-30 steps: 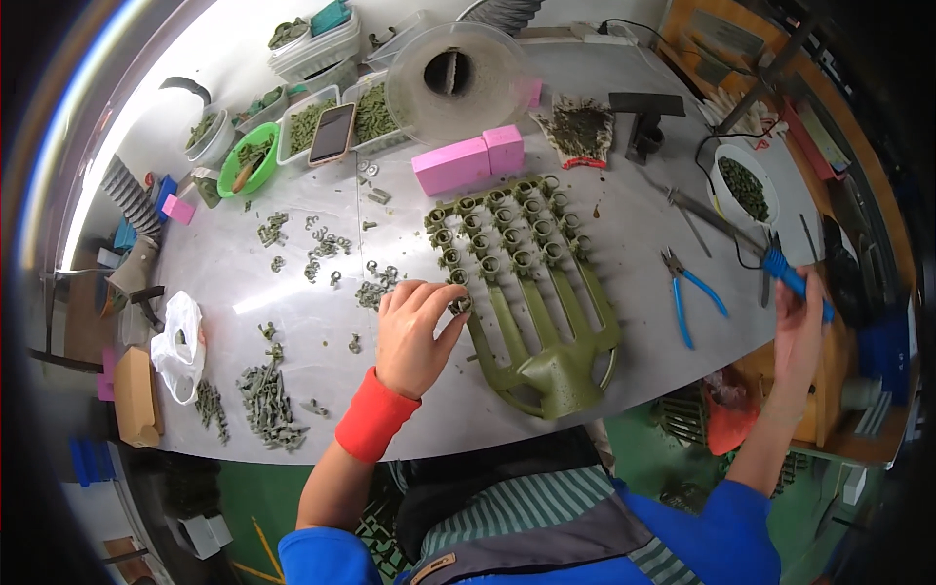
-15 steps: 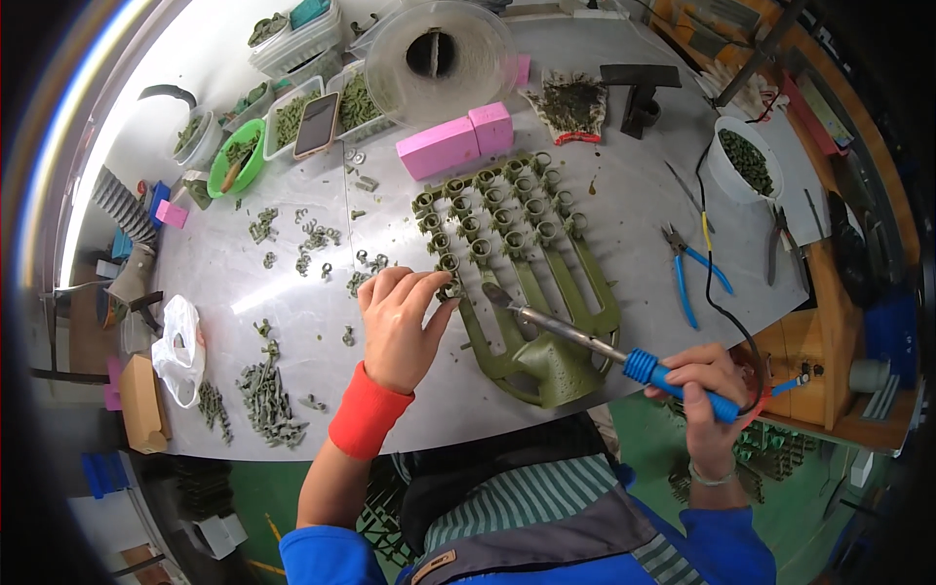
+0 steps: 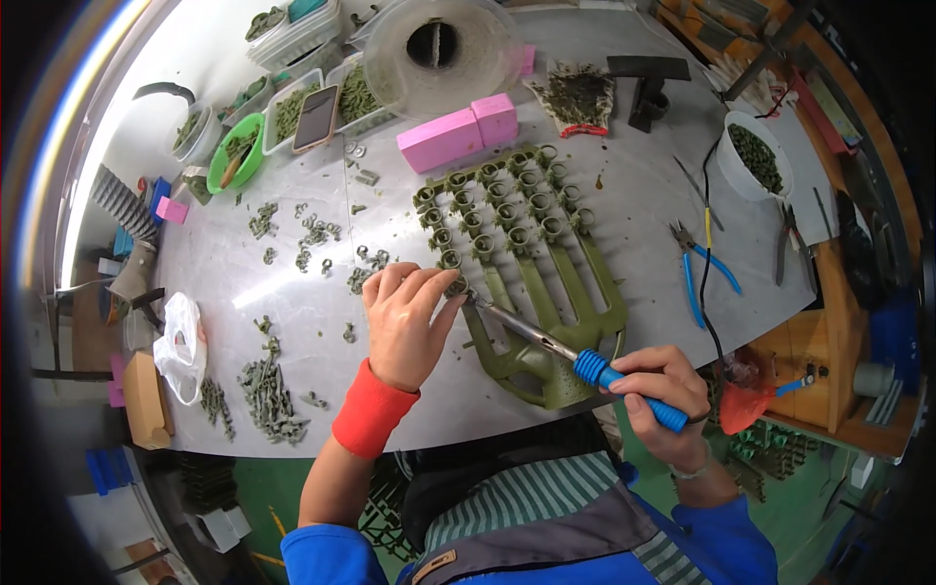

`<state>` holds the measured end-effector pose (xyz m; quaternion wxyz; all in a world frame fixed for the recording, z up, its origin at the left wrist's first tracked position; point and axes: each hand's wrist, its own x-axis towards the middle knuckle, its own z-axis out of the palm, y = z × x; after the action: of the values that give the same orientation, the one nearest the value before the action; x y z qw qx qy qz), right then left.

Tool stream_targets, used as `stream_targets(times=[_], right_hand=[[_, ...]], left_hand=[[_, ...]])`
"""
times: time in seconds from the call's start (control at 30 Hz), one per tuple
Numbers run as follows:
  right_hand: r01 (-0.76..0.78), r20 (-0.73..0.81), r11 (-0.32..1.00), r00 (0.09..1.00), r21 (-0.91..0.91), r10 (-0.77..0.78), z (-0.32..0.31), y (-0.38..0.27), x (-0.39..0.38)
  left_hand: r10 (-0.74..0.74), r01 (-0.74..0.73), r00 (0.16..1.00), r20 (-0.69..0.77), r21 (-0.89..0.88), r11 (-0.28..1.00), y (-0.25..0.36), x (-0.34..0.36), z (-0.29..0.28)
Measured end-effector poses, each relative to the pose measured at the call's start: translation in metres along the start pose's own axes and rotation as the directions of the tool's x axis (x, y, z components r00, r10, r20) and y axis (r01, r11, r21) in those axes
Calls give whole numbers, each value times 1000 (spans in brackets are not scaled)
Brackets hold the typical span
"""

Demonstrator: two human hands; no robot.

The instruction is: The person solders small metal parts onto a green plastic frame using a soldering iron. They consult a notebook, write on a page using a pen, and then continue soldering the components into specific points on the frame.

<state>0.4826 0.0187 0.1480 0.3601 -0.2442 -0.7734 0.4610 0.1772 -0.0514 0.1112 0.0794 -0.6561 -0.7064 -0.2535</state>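
Note:
My left hand, a red band on its wrist, pinches a small dark-green ring piece between thumb and fingers. The piece sits at the near end of the leftmost row on a green, wax-like branched frame. Several rows of similar rings stand along the frame's bars. In my right hand is a soldering iron with a blue ribbed handle. Its tip reaches the bar right beside the pinched ring; whether it touches the ring or only the bar cannot be made out.
Pink blocks stand behind the frame. Blue-handled pliers and a black cable lie to the right, with a white bucket of green pieces beyond. Loose green parts are scattered at left. A phone rests on tubs at the back.
The soldering iron has moved left, its tip now at the pinched ring. My right hand came left with it. The left hand keeps its pinch, nearly in place.

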Motion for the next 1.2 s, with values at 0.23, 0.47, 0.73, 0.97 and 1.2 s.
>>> stream_targets(times=[0.23, 0.47, 0.73, 0.97, 1.2], right_hand=[[53, 24, 998, 998, -32, -52, 1, 3, 7], [52, 55, 988, 998, -147, -44, -26, -11, -2], [-68, -42, 993, 997, -92, 65, -34, -29, -6], [-99, -46, 993, 994, -63, 96, -32, -27, -11], [-115, -98, 991, 989, -66, 108, -33, -31, -13]], left_hand=[[4, -5, 1000, 13, 8, 1000, -1, 1, 4], [-11, 11, 1000, 23, 9, 1000, 1, 3, 4], [-354, 296, 926, -131, -331, 896, -66, -26, -33], [-511, 542, 838, -191, 403, 738, -172, -124, -101], [-780, 778, 610, -142, -78, 623, -193, -146, -89]])
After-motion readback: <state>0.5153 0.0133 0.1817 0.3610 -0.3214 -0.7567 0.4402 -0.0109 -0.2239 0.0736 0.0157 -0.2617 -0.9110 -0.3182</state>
